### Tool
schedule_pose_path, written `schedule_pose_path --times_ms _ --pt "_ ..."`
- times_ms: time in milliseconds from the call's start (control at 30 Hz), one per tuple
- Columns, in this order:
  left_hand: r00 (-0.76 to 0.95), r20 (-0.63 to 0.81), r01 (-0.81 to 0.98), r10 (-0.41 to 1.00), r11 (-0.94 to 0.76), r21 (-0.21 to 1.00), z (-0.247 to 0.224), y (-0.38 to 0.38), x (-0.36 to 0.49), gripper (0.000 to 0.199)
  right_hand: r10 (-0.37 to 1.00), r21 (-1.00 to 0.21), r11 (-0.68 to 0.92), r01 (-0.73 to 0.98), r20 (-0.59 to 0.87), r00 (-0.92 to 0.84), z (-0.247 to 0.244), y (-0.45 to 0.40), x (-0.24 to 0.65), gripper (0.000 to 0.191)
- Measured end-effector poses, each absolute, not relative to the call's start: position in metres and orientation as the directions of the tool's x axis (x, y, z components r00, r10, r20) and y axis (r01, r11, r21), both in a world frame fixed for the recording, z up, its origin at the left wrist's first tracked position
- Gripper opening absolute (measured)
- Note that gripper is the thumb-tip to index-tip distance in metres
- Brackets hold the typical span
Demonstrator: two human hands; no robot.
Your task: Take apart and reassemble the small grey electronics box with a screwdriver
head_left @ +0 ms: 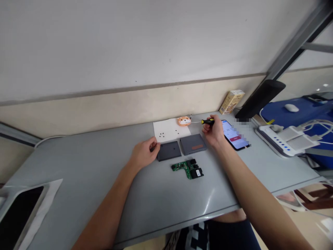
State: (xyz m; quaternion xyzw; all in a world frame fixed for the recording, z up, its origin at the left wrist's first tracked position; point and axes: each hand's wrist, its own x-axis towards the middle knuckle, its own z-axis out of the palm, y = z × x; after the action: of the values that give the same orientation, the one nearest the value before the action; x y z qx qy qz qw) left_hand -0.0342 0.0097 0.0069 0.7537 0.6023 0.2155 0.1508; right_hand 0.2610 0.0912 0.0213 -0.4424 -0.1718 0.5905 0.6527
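Note:
My right hand (215,133) grips a black-and-yellow screwdriver (207,121). Its thin shaft points left, and the tip overlaps an orange-and-white animal-face object (184,121); whether they touch I cannot tell. My left hand (145,152) rests with curled fingers at the left edge of a flat dark grey cover (169,151). What those fingers hold, if anything, is hidden. Between my hands sits a dark grey box-shaped casing (193,144). Nearer to me lies a green circuit board (186,168) with black parts. Several small dark screws (161,134) are spread on a white paper sheet (169,127).
A phone (234,135) with its screen lit lies right of my right hand. Behind it stand a small carton (231,101) and a black cylinder (260,100). A white power strip with plugs (275,140) is farther right. A tablet-like device (22,211) lies at left.

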Motion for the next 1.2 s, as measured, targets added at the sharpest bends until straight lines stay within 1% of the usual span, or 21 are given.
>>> schedule_pose_path --times_ms 133,233,300,333,400,433,467,500,567,633,700,767,800,867,900,933,1000,1100,1200 --pt "0.166 0.154 0.847 0.974 -0.221 0.483 0.007 0.012 -0.037 0.035 0.930 -0.765 -0.055 -0.641 -0.273 0.245 0.022 0.093 0.264 0.026" --pt "0.139 0.161 0.866 0.977 -0.199 0.459 0.006 0.012 -0.037 0.036 0.926 -0.809 0.013 -0.588 -0.213 0.313 0.027 0.094 0.265 0.030" --pt "0.133 0.160 0.885 0.978 -0.190 0.426 0.006 0.012 -0.036 0.035 0.885 -0.879 0.105 -0.465 -0.130 0.447 0.032 0.092 0.265 0.033" --pt "0.135 0.160 0.894 0.978 -0.189 0.407 0.006 0.012 -0.035 0.036 0.844 -0.915 0.166 -0.368 -0.062 0.533 0.036 0.089 0.264 0.034" --pt "0.142 0.159 0.907 0.977 -0.192 0.376 0.005 0.011 -0.034 0.038 0.723 -0.951 0.291 -0.109 0.144 0.675 0.044 0.080 0.261 0.037" --pt "0.144 0.161 0.911 0.976 -0.194 0.364 0.004 0.011 -0.034 0.039 0.661 -0.937 0.348 0.044 0.278 0.697 0.048 0.075 0.260 0.040" --pt "0.145 0.163 0.914 0.976 -0.195 0.355 0.003 0.011 -0.033 0.040 0.611 -0.899 0.392 0.194 0.412 0.676 0.053 0.069 0.258 0.042" --pt "0.144 0.165 0.917 0.976 -0.194 0.348 0.003 0.011 -0.033 0.040 0.582 -0.852 0.423 0.309 0.517 0.628 0.057 0.062 0.256 0.043" --pt "0.138 0.171 0.922 0.975 -0.190 0.338 0.002 0.011 -0.032 0.039 0.542 -0.718 0.490 0.494 0.695 0.472 0.066 0.051 0.253 0.044" --pt "0.136 0.172 0.924 0.976 -0.187 0.334 0.003 0.010 -0.031 0.038 0.489 -0.555 0.574 0.602 0.822 0.293 0.073 0.042 0.253 0.039" --pt "0.132 0.168 0.923 0.977 -0.183 0.338 0.004 0.010 -0.030 0.039 0.473 -0.416 0.679 0.605 0.878 0.073 0.077 0.034 0.255 0.030" --pt "0.114 0.167 0.924 0.979 -0.166 0.343 0.005 0.011 -0.030 0.040 0.520 -0.354 0.761 0.544 0.834 -0.184 0.076 0.021 0.259 0.021" --pt "0.101 0.168 0.926 0.981 -0.155 0.345 0.006 0.011 -0.031 0.041 0.569 -0.366 0.765 0.530 0.769 -0.291 0.073 0.013 0.261 0.018" --pt "0.075 0.176 0.927 0.982 -0.134 0.351 0.007 0.011 -0.033 0.042 0.672 -0.390 0.727 0.565 0.574 -0.468 0.061 -0.006 0.266 0.013" --pt "0.071 0.179 0.924 0.981 -0.132 0.358 0.008 0.012 -0.035 0.042 0.699 -0.380 0.711 0.592 0.476 -0.534 0.054 -0.016 0.269 0.014" --pt "0.080 0.177 0.920 0.981 -0.141 0.366 0.010 0.012 -0.038 0.042 0.719 -0.355 0.694 0.626 0.387 -0.577 0.045 -0.026 0.272 0.017" --pt "0.132 0.156 0.906 0.979 -0.183 0.382 0.014 0.012 -0.043 0.041 0.741 -0.314 0.671 0.671 0.286 -0.607 0.030 -0.042 0.276 0.029" --pt "0.194 0.106 0.897 0.975 -0.220 0.383 0.023 0.010 -0.050 0.035 0.763 -0.281 0.646 0.710 0.212 -0.611 0.018 -0.057 0.282 0.042" --pt "0.193 0.045 0.902 0.980 -0.196 0.384 0.033 0.006 -0.055 0.022 0.753 -0.270 0.657 0.704 0.179 -0.633 0.016 -0.062 0.283 0.052"
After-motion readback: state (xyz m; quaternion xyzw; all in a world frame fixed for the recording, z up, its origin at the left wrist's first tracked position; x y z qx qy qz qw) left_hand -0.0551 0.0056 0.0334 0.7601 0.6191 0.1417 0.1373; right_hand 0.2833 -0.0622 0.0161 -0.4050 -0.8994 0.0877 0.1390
